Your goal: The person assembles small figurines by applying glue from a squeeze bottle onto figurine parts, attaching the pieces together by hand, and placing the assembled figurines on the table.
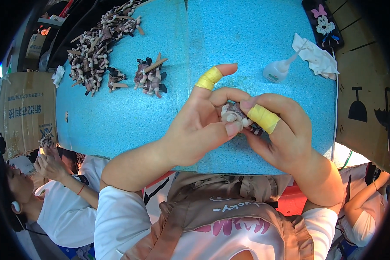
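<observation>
Between both hands, above the near part of the blue table, is a small figurine in white, brown and black. My left hand pinches its near side with the thumb and a bent finger, while the index finger with yellow tape points up and away. My right hand, also with yellow tape on a finger, grips the figurine from the right and hides part of it. Across the table to the left lie a pair or small cluster of similar figurines with flat tan sticks and a single figurine.
A large heap of figurines spreads along the far left. A white squeeze bottle with a thin nozzle, a crumpled tissue and a dark phone case lie far right. Cardboard boxes flank the table. Another person works at left.
</observation>
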Action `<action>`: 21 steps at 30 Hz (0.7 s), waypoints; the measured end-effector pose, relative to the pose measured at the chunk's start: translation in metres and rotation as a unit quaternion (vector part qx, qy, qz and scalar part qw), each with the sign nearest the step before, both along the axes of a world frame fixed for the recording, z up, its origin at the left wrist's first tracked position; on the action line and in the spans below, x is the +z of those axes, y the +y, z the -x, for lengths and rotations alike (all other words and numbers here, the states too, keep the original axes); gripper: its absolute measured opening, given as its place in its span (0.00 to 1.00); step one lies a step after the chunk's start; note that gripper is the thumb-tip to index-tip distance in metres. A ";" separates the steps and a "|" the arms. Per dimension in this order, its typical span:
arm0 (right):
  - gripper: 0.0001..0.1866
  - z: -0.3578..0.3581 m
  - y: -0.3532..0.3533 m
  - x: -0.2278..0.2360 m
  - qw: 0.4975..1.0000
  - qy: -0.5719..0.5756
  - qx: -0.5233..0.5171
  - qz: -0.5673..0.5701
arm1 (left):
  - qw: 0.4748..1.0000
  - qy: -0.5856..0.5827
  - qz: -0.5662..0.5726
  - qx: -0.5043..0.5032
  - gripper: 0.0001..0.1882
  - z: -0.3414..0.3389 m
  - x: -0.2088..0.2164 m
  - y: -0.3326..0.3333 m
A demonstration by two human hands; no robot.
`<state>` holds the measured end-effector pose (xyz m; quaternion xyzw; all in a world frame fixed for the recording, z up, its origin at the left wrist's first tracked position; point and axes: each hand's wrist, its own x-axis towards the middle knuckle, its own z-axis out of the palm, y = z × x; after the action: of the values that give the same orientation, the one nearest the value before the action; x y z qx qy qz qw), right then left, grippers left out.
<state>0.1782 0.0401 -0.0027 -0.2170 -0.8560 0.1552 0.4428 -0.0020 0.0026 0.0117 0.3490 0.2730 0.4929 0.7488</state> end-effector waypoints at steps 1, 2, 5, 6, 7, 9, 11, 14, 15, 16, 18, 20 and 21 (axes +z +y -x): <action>0.23 0.000 0.000 0.001 1.000 -0.004 -0.001 -0.006 | 1.000 0.000 0.000 0.000 0.39 0.000 0.000 0.000; 0.23 -0.001 0.001 0.001 1.000 -0.008 -0.003 -0.012 | 1.000 -0.001 -0.001 0.002 0.39 -0.001 0.000 0.000; 0.22 0.000 0.002 0.002 1.000 -0.006 0.000 -0.016 | 1.000 0.000 -0.003 0.008 0.39 0.000 0.001 0.000; 0.22 0.000 0.002 0.002 1.000 -0.006 0.004 -0.018 | 1.000 0.001 -0.005 0.013 0.39 0.001 0.001 0.000; 0.24 0.000 0.003 0.001 1.000 -0.019 0.000 -0.018 | 1.000 0.002 -0.007 0.017 0.39 0.000 0.001 0.000; 0.25 0.001 0.003 0.006 0.999 -0.026 0.007 -0.023 | 0.999 0.007 0.021 0.036 0.38 -0.001 0.003 0.001; 0.29 0.001 0.001 0.019 0.999 0.028 -0.022 0.007 | 0.998 0.043 0.011 0.043 0.37 0.002 0.000 0.006; 0.32 -0.019 0.009 0.009 0.993 0.099 -0.052 -0.026 | 0.993 0.111 0.002 0.050 0.36 0.003 -0.006 0.010; 0.31 -0.022 0.011 0.008 0.984 0.153 -0.086 -0.038 | 0.989 0.140 0.004 0.048 0.37 0.001 -0.008 0.011; 0.31 -0.022 0.013 0.008 0.982 0.158 -0.086 -0.051 | 0.990 0.130 -0.007 0.051 0.37 0.000 -0.009 0.012; 0.32 -0.023 0.021 0.006 0.967 0.206 -0.143 0.033 | 0.987 0.145 -0.019 0.068 0.36 -0.002 -0.013 0.011; 0.31 -0.021 0.025 0.010 0.963 0.186 -0.172 0.093 | 0.983 0.159 -0.034 0.084 0.35 -0.002 -0.006 0.018; 0.31 -0.022 0.028 0.010 0.953 0.156 -0.200 0.168 | 0.976 0.199 0.013 0.084 0.34 0.000 0.000 0.023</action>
<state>0.2000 0.0677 0.0074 -0.4280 -0.6767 0.2371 0.5502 -0.0016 0.0259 0.0118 0.4063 0.4517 0.4712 0.6394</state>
